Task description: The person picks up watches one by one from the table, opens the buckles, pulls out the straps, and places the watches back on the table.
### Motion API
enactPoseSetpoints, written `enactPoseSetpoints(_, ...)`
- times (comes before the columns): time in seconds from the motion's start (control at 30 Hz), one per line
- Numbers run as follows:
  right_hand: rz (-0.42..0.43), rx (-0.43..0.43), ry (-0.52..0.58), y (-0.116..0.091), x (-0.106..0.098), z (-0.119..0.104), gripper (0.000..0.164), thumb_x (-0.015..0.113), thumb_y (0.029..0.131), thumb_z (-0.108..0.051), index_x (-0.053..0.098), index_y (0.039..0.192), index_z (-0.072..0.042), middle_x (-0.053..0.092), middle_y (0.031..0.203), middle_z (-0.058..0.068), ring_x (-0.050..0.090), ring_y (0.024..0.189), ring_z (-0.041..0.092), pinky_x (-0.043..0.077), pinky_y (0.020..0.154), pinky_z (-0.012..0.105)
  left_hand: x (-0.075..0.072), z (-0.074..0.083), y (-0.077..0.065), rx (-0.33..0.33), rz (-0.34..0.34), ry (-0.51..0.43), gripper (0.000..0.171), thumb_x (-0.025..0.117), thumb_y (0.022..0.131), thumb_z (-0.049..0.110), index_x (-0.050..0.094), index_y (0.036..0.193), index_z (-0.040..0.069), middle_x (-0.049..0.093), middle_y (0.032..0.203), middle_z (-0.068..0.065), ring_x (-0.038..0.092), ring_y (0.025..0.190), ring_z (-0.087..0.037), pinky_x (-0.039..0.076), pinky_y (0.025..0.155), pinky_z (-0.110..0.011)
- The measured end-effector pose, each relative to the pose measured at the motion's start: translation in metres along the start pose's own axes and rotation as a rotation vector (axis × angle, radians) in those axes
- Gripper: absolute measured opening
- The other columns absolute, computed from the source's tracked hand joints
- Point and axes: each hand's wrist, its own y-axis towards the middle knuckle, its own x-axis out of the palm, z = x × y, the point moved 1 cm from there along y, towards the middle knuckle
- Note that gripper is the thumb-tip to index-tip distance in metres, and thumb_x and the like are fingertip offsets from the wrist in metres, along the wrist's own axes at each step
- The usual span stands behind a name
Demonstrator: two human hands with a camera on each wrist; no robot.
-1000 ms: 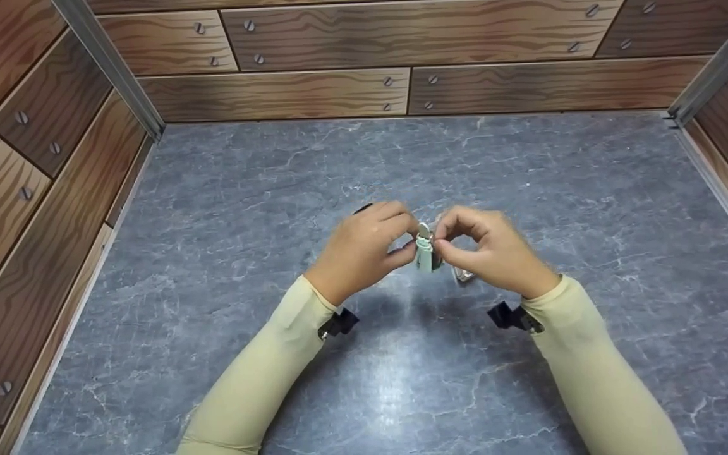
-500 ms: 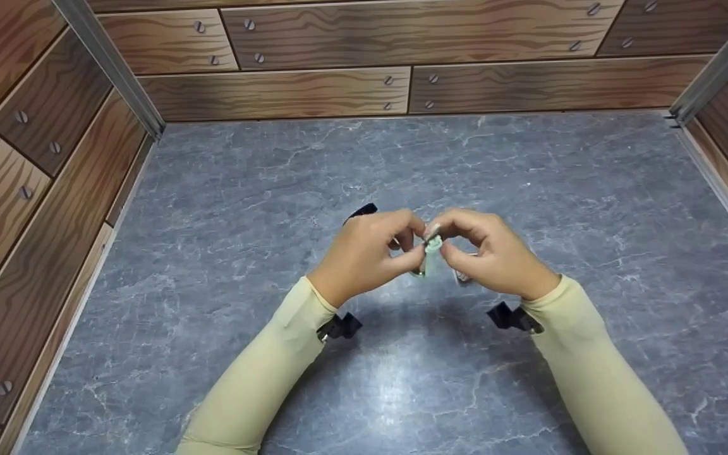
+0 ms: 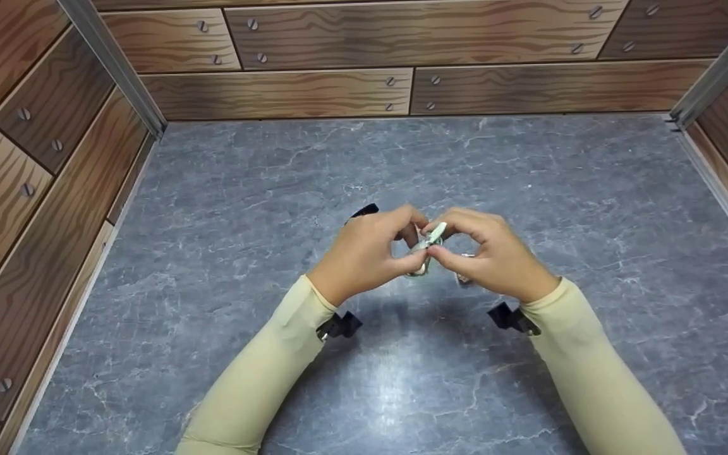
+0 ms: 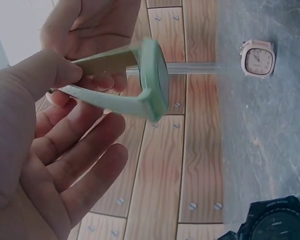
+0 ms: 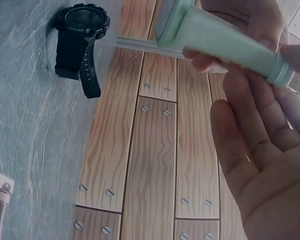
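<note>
A light green wristwatch (image 3: pixel 436 232) is held up between both hands. Its strap forms a loop, with the case (image 4: pixel 154 80) at the far end from the fingers in the left wrist view. My left hand (image 3: pixel 369 248) pinches the strap near its ends between thumb and fingers. From the other side, my right hand (image 3: pixel 493 249) pinches the strap ends, its thumb and fingertips close to the left ones. In the right wrist view, a broad strap half (image 5: pixel 227 45) runs to a band keeper by the right fingers. The fingers hide most of the strap ends.
On the grey marbled tabletop (image 3: pixel 364 164) lies a pink square-faced watch (image 4: pixel 259 60), partly under the right hand in the head view. A black digital-style watch (image 5: pixel 82 40) lies beyond the left hand. Wood-patterned walls (image 3: pixel 313 38) enclose the back and sides.
The hands have drawn closer, fingertips now meeting at the strap ends. The green watch has turned, and a strap end now slants up to the right.
</note>
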Motion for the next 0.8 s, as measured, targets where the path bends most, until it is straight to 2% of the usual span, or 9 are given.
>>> enactPoseSetpoints(0.1, 0.014, 0.008, -0.018, -0.0007, -0.0003, -0.0004, 0.017, 0.075, 0.095, -0.005, 0.074, 0.111, -0.009, 0.073, 0.106, -0.004, 0.069, 0.096, 0.015, 0.056, 0.086, 0.027, -0.0026, 0.0002, -0.0001, 0.013, 0.015, 0.003, 0.025, 0.074, 0.097, 0.024, 0.067, 0.12, 0.015, 0.07, 0.088, 0.008, 0.061, 0.073, -0.006, 0.049, 0.069, -0.025)
enactPoseSetpoints(0.23, 0.057, 0.02, 0.003, -0.0014, -0.0003, -0.0012, 0.022, 0.077, 0.092, -0.003, 0.069, 0.112, -0.005, 0.073, 0.104, -0.002, 0.07, 0.092, 0.014, 0.056, 0.084, 0.027, -0.005, 0.0009, 0.0007, 0.045, 0.029, 0.008, 0.031, 0.073, 0.099, 0.03, 0.069, 0.125, 0.015, 0.074, 0.101, 0.005, 0.068, 0.087, -0.005, 0.054, 0.081, -0.023)
enactPoseSetpoints(0.37, 0.102, -0.022, -0.004, -0.0017, -0.0008, -0.0012, 0.022, 0.078, 0.09, 0.002, 0.064, 0.107, -0.002, 0.073, 0.099, 0.002, 0.069, 0.09, 0.014, 0.056, 0.086, 0.027, -0.0065, 0.0015, 0.0018, 0.08, 0.042, 0.001, 0.031, 0.07, 0.1, 0.034, 0.071, 0.124, 0.015, 0.075, 0.111, 0.005, 0.069, 0.097, -0.001, 0.055, 0.088, -0.024)
enactPoseSetpoints(0.6, 0.104, -0.118, -0.092, -0.0002, -0.0018, -0.0023, 0.021, 0.075, 0.09, 0.005, 0.069, 0.107, -0.005, 0.074, 0.102, 0.001, 0.07, 0.093, 0.016, 0.055, 0.09, 0.024, -0.007, 0.0014, 0.0006, 0.137, 0.104, 0.011, 0.019, 0.069, 0.102, 0.03, 0.073, 0.113, 0.015, 0.075, 0.105, 0.005, 0.069, 0.096, -0.007, 0.055, 0.08, -0.026)
enactPoseSetpoints(0.8, 0.123, -0.193, -0.144, 0.0007, -0.0015, -0.0039, 0.026, 0.076, 0.087, 0.01, 0.07, 0.108, -0.004, 0.073, 0.103, 0.005, 0.069, 0.093, 0.019, 0.054, 0.09, 0.022, -0.0049, 0.0023, 0.0005, 0.151, 0.149, -0.022, 0.022, 0.071, 0.099, 0.037, 0.074, 0.108, 0.017, 0.073, 0.1, 0.007, 0.065, 0.091, -0.004, 0.053, 0.077, -0.023)
